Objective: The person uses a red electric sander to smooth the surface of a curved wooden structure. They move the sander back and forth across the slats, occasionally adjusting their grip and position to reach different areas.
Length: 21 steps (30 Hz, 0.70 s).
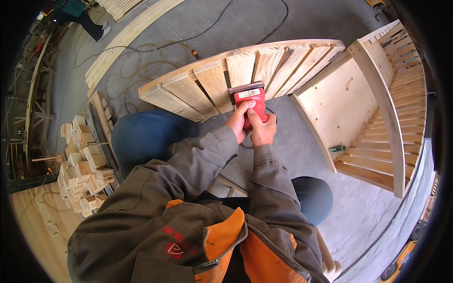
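A red power sander [249,98] is gripped from both sides, its flat pad up against the slats of a wooden slatted panel [210,78]. My left hand [239,123] wraps the sander's left side, with the thumb lying on top of the body. On the other side my right hand [262,129] closes round the rear of the red body, thumb also on top. The fingers beneath the tool are hidden. The panel stands on its edge in front of my knees, its pale slats running between a curved top rail and the lower side.
At the right stands a slatted wooden frame [377,108] with a plywood side; a green-handled tool [337,148] lies in it. Stacked wood offcuts [82,165] are at the left. Hoses [141,61] and long boards [118,47] lie beyond the panel. A person [85,19] is at the far left.
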Tool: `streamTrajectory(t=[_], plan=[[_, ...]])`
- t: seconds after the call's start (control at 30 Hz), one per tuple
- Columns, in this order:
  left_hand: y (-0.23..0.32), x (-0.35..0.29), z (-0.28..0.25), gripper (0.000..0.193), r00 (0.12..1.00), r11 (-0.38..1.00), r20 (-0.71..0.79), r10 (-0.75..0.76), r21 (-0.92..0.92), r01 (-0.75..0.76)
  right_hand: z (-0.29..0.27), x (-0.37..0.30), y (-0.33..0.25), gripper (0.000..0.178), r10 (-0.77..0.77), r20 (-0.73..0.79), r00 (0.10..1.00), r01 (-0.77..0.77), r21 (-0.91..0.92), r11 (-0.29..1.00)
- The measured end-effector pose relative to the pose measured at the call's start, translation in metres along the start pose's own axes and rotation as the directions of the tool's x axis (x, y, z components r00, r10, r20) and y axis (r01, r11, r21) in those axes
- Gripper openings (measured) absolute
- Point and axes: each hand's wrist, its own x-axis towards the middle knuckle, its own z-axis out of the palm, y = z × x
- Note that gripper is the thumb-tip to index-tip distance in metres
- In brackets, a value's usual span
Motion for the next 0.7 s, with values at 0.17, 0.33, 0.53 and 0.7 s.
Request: streamTrajectory(t=[0.17, 0.33, 0.53, 0.7], plan=[[0.029, -0.026, 0.031, 0.046, 0.993, 0.994, 0.075, 0.092, 0.047, -0.096, 0.003, -0.015, -0.038, 0.069, -0.128, 0.001, 0.992, 0.127, 0.118, 0.985], [0.054, -0.057, 0.057, 0.047, 0.98, 0.983, 0.14, 0.139, 0.099, -0.154, -0.005, -0.039, -0.085, 0.069, -0.251, 0.066, 0.966, 0.235, 0.191, 0.953], [0.078, -0.11, 0.068, 0.047, 0.971, 0.966, 0.146, 0.187, 0.154, -0.209, -0.023, -0.053, -0.094, 0.081, -0.289, 0.387, 0.876, 0.144, 0.362, 0.921], [0.079, -0.093, 0.03, 0.045, 0.964, 0.963, 0.086, 0.251, 0.08, -0.258, 0.011, -0.062, -0.075, 0.093, -0.171, 0.447, 0.878, -0.002, 0.36, 0.933]])
